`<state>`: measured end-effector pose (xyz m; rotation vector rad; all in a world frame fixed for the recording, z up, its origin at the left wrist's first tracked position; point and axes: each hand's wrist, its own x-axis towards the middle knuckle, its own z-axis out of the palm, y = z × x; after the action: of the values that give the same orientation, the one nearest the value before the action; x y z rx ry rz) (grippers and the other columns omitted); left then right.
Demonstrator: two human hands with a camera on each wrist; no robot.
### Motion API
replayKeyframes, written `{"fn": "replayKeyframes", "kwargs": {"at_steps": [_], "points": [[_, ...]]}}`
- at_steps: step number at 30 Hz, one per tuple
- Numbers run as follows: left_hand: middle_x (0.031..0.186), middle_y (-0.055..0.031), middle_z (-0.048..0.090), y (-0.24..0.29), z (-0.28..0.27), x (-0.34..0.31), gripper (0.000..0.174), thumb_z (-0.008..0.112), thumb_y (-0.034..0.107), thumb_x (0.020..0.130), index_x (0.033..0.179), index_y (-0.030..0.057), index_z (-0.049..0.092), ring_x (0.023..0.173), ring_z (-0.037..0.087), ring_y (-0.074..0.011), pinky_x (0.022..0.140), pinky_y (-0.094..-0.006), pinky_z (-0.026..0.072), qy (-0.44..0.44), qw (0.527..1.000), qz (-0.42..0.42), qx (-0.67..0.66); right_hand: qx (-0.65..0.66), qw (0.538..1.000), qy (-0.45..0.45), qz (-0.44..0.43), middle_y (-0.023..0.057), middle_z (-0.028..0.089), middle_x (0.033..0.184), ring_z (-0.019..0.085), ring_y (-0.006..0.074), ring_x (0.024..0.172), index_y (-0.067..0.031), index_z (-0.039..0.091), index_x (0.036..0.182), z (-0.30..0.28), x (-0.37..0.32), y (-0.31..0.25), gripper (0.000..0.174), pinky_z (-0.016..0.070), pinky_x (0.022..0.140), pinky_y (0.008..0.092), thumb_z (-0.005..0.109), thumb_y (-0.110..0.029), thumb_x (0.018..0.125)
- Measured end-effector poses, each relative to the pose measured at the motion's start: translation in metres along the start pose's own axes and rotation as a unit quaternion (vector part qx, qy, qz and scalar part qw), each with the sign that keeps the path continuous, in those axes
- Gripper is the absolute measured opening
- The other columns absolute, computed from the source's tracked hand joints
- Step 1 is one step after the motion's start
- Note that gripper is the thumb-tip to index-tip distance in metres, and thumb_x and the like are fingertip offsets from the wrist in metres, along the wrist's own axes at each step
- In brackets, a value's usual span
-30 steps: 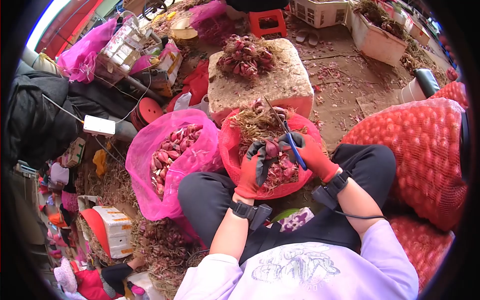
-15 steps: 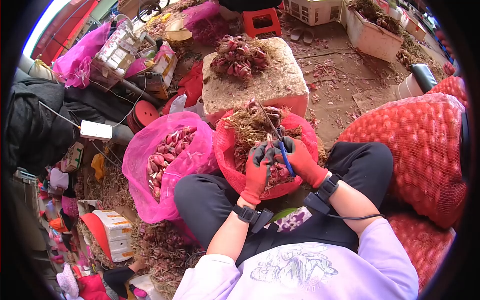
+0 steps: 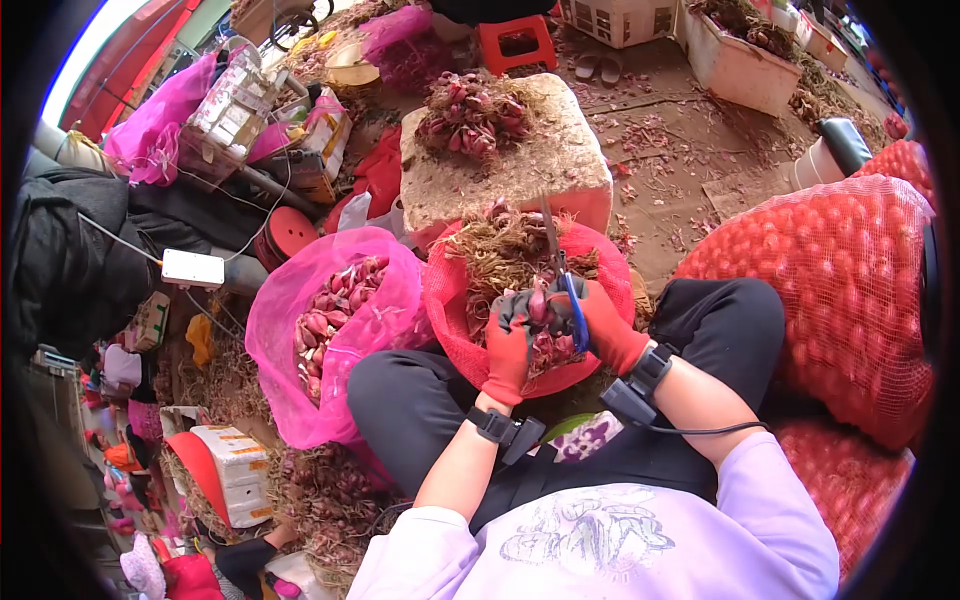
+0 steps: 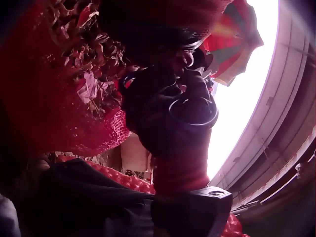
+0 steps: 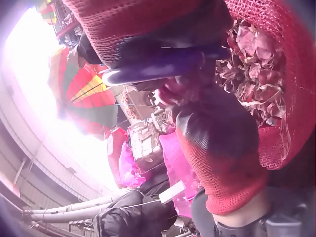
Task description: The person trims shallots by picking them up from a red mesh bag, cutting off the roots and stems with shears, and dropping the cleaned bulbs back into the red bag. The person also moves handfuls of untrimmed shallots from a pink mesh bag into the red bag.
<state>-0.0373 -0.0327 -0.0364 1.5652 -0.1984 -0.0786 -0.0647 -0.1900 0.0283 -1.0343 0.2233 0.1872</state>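
Observation:
Both hands wear red gloves with dark palms and meet over a red mesh bag (image 3: 450, 335) of bulbs and dry roots. The left hand (image 3: 508, 345) pinches a reddish bulb (image 3: 540, 306) in the head view. Beside it, the right hand (image 3: 607, 325) grips blue-handled scissors (image 3: 578, 318), whose blades point up and away from the body. In the right wrist view a blue handle loop (image 5: 153, 66) lies across the right hand, and the left hand (image 5: 217, 133) is close below it. The left wrist view is dark, with a handle loop (image 4: 193, 112) showing in front of the right hand.
A pink mesh bag (image 3: 375, 350) of trimmed bulbs stands left of the red one. Beyond them a foam block (image 3: 560, 150) carries a bundle of bulbs (image 3: 475, 115). Large full red sacks (image 3: 820, 290) stand at the right. A white power bank (image 3: 193, 268) hangs at the left.
The scissors have turned so their blades point more directly away from the body. The hands stay close together around a bulb, and the head view has shifted slightly.

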Motion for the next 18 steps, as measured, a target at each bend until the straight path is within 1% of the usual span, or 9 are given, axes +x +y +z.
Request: {"fn": "replayKeyframes", "kwargs": {"at_steps": [1,4,7,10,11,14,15,17,18], "points": [[0.093,-0.0014,0.059,0.0,-0.002,-0.001,0.016,0.046,0.007,0.094,0.104,0.0022,0.057,0.08,0.056,-0.0103,0.077,-0.0247,0.0479,0.011,0.996,0.042,0.082,0.007,1.0,0.003,-0.009,0.0011,0.062,0.077,0.056,0.0077,0.063,-0.003,0.06,0.09,0.0,0.0,0.002,0.013,0.0468,0.057,0.0212,0.063,-0.014,0.083],[0.097,-0.0027,0.06,0.018,-0.003,0.0,0.017,0.047,0.006,0.093,0.106,-0.0001,0.058,0.086,0.057,-0.0102,0.079,-0.0239,0.0469,0.037,0.964,0.068,0.255,0.001,1.0,-0.007,0.019,0.0021,0.062,0.077,0.057,0.0094,0.062,-0.0032,0.06,0.089,-0.004,0.001,0.0,0.013,0.0476,0.056,0.0222,0.063,-0.015,0.083],[0.103,-0.0051,0.062,0.049,0.0,0.006,0.021,0.051,0.005,0.092,0.11,-0.0026,0.058,0.091,0.058,-0.0112,0.082,-0.0242,0.0463,0.032,0.998,0.041,-0.028,0.023,0.999,-0.003,0.028,0.0026,0.062,0.076,0.057,0.0097,0.061,-0.0036,0.06,0.089,0.003,-0.006,-0.019,0.012,0.0478,0.056,0.0222,0.063,-0.014,0.084],[0.106,-0.0062,0.062,0.076,-0.006,0.006,0.027,0.056,0.006,0.09,0.116,-0.0048,0.055,0.093,0.058,-0.0118,0.084,-0.0252,0.0468,-0.059,0.998,-0.028,-0.024,0.007,1.0,0.019,-0.013,0.0029,0.061,0.076,0.057,0.01,0.061,-0.0045,0.06,0.088,-0.01,0.005,-0.008,0.011,0.048,0.055,0.0225,0.062,-0.015,0.084],[0.099,-0.0076,0.063,0.071,-0.005,0.003,0.028,0.062,0.006,0.086,0.113,-0.0022,0.059,0.089,0.06,-0.0146,0.08,-0.0276,0.0478,-0.053,0.998,-0.005,0.03,-0.015,0.999,0.031,-0.017,0.0032,0.061,0.076,0.058,0.009,0.062,-0.0041,0.059,0.087,-0.012,0.007,-0.004,0.015,0.0477,0.057,0.0218,0.064,-0.018,0.083],[0.092,-0.011,0.063,0.074,-0.007,-0.001,0.024,0.066,0.006,0.081,0.105,0.0011,0.064,0.082,0.062,-0.0206,0.075,-0.031,0.048,-0.053,0.957,0.116,0.259,-0.21,0.972,0.056,-0.087,0.0028,0.062,0.075,0.058,0.0123,0.063,-0.0019,0.062,0.084,0.0,0.003,-0.011,0.019,0.0469,0.058,0.0277,0.068,-0.018,0.077],[0.086,-0.0134,0.061,0.085,-0.003,-0.001,0.017,0.069,0.008,0.076,0.092,0.0025,0.067,0.075,0.061,-0.0263,0.069,-0.0336,0.0469,-0.036,0.953,0.127,0.271,-0.284,0.947,0.057,-0.137,0.0028,0.062,0.075,0.058,0.0123,0.064,-0.0013,0.062,0.084,0.0,0.003,-0.009,0.02,0.0467,0.059,0.0277,0.069,-0.018,0.076],[0.083,-0.0128,0.061,0.089,-0.005,-0.001,0.014,0.07,0.01,0.076,0.086,0.0014,0.065,0.072,0.06,-0.0271,0.066,-0.0341,0.0466,-0.041,0.945,0.122,0.302,-0.424,0.873,0.058,-0.234,0.0028,0.063,0.075,0.058,0.0123,0.065,0.0,0.062,0.083,-0.002,0.005,-0.006,0.022,0.0462,0.061,0.0278,0.069,-0.018,0.074],[0.081,-0.0126,0.062,0.089,-0.005,0.0,0.014,0.07,0.011,0.076,0.082,0.0009,0.064,0.07,0.059,-0.0276,0.064,-0.0343,0.0464,-0.044,0.94,0.119,0.317,-0.421,0.879,0.055,-0.218,0.0027,0.062,0.074,0.058,0.0118,0.065,-0.0004,0.062,0.084,-0.001,0.003,-0.008,0.022,0.0461,0.06,0.0273,0.069,-0.019,0.074]]}}
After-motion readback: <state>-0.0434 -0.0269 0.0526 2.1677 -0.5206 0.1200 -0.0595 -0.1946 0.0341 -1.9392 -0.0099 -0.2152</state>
